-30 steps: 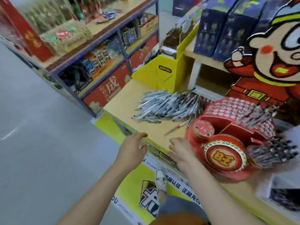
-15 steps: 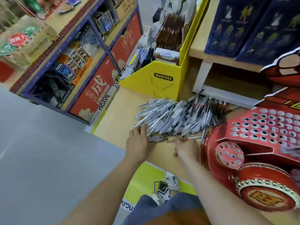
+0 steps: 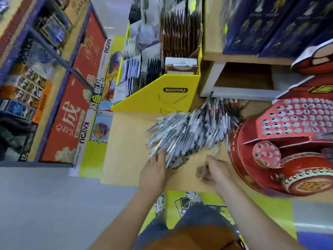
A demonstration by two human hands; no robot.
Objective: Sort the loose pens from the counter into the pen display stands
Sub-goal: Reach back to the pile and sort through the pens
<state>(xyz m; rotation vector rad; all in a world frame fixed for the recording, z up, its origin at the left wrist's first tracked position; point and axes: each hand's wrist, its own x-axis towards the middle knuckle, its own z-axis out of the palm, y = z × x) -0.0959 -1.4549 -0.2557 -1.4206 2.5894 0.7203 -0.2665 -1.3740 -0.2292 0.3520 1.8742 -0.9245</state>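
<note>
Left hand: palm down, fingers fairly straight and spread a little, fingertips against the near left edge of the pile of loose pens. Nothing gripped.

Right hand: fingers curled inward, low over the table, near its front edge. Heavy motion blur here; cannot tell whether a pen is pinched in the fingers or they are closed on nothing.

Pens: one dense heap, mostly grey-white barrels with some dark and red ones, fanned across the table. The heap lies just beyond both hands, touching the left, a short gap from the right.

Red pen display stand: on the table at the right edge of the heap, just beside the right hand. Its perforated tiers face up.

Yellow KAYOU box: behind the heap, to the left.
</note>
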